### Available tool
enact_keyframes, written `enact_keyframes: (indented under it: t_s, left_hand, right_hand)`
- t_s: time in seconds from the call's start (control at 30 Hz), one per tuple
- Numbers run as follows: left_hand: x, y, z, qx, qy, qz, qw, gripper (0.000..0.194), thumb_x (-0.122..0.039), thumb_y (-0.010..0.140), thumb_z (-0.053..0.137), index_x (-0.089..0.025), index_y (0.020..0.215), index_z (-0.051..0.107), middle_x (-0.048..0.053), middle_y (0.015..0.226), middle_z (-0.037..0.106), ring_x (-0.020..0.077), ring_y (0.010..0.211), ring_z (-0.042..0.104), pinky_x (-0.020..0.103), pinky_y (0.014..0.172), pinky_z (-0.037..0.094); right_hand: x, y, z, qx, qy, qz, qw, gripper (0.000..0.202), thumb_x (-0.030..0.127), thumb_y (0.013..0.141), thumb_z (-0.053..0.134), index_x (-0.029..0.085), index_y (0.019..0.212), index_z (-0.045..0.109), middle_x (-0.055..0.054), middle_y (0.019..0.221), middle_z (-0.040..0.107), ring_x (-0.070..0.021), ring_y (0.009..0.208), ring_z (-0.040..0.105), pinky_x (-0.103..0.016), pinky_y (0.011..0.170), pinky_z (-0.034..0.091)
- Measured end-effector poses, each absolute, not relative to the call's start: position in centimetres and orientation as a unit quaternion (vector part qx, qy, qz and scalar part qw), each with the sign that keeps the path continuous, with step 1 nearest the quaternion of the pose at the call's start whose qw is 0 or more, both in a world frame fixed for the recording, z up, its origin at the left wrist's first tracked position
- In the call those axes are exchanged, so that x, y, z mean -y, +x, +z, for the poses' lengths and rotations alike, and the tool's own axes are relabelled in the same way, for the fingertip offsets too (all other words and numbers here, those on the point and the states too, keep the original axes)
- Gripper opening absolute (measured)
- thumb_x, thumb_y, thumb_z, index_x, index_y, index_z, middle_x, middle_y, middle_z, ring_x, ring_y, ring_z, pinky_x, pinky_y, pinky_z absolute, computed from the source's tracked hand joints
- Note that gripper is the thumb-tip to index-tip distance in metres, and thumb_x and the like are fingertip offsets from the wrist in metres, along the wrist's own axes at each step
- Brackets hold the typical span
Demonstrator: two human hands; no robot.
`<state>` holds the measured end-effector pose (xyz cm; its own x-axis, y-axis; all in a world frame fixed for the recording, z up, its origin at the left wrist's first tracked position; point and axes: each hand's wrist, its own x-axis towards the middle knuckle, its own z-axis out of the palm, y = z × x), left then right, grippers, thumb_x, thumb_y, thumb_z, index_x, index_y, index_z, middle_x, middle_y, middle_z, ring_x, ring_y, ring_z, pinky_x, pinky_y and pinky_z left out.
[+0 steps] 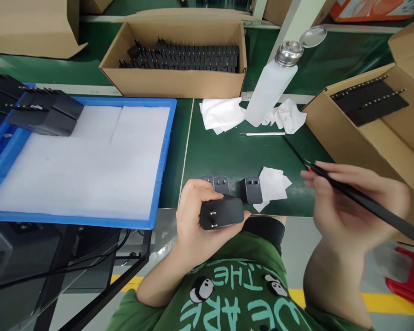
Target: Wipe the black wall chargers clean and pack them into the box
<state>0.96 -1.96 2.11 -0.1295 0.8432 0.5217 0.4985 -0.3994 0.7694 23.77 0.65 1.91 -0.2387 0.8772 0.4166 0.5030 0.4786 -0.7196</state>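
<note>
My left hand is wrapped round a black power adapter, its end with two metal prongs turned up toward me. In my right hand, slightly blurred, is a pair of black tweezers, tips pointing left and away from me, apart from the adapter. Just beyond my left hand, a few more black adapters stand on the green table. A white wipe lies beside them. Farther back rests a thin silver-white stick; a thin dark piece lies near its right end.
A blue tray with white lining holds black adapters at left. A cardboard box of adapters stands behind; another open box is at right. A white bottle with its metal lid up stands by crumpled wipes.
</note>
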Motion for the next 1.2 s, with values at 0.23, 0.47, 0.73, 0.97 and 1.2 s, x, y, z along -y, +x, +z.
enact_keyframes:
  t_s: [0.23, 0.47, 0.73, 0.97, 1.2]
  left_hand:
    - [1.5, 1.6, 2.2, -0.522, 0.646, 0.526, 0.185, 0.044, -0.021, 0.07, 0.087, -0.022, 0.098, 0.053, 0.001, 0.092, 0.054, 0.0163, 0.086, 0.058, 0.029, 0.071, 0.051]
    - [1.0, 2.8, 2.2, -0.489, 0.669, 0.518, 0.214, 0.024, -0.024, 0.082, 0.074, -0.022, 0.092, 0.052, 0.0, 0.087, 0.053, 0.0145, 0.079, 0.055, 0.027, 0.066, 0.048]
    - [1.0, 2.8, 1.9, -0.499, 0.657, 0.524, 0.212, 0.041, -0.022, 0.072, 0.085, -0.023, 0.096, 0.052, -0.001, 0.089, 0.054, 0.0155, 0.081, 0.057, 0.028, 0.069, 0.049]
    - [0.9, 2.5, 1.7, -0.478, 0.661, 0.524, 0.242, 0.042, -0.021, 0.071, 0.087, -0.023, 0.095, 0.052, -0.001, 0.088, 0.054, 0.0158, 0.08, 0.056, 0.029, 0.068, 0.047]
    - [0.7, 1.4, 2.3, -0.431, 0.738, 0.443, 0.273, 0.045, -0.019, 0.082, 0.078, -0.024, 0.116, 0.049, 0.005, 0.101, 0.057, 0.0195, 0.092, 0.058, 0.03, 0.073, 0.054]
  right_hand:
    - [-3.7, 26.0, 2.3, 0.824, -0.45, 0.075, 0.336, 0.052, 0.014, 0.097, 0.054, 0.028, 0.146, 0.05, -0.012, 0.154, 0.047, -0.0308, 0.14, 0.05, -0.052, 0.108, 0.052]
    - [0.0, 21.5, 3.7, 0.928, -0.219, 0.071, 0.293, 0.039, 0.018, 0.101, 0.048, 0.021, 0.139, 0.058, -0.009, 0.15, 0.053, -0.0267, 0.145, 0.043, -0.048, 0.116, 0.044]
    - [-0.1, 22.8, 2.7, 0.84, -0.311, 0.089, 0.435, 0.019, 0.009, 0.091, 0.055, 0.01, 0.104, 0.069, -0.019, 0.128, 0.066, -0.0326, 0.119, 0.062, -0.048, 0.09, 0.057]
    - [-0.5, 22.0, 2.9, 0.823, -0.354, 0.091, 0.434, 0.038, 0.017, 0.092, 0.061, 0.012, 0.129, 0.063, -0.02, 0.136, 0.061, -0.0328, 0.122, 0.059, -0.051, 0.096, 0.054]
    - [0.2, 20.9, 3.8, 0.807, -0.338, 0.313, 0.37, 0.053, 0.015, 0.094, 0.063, 0.023, 0.144, 0.049, -0.009, 0.125, 0.067, -0.0203, 0.109, 0.067, -0.034, 0.09, 0.06]
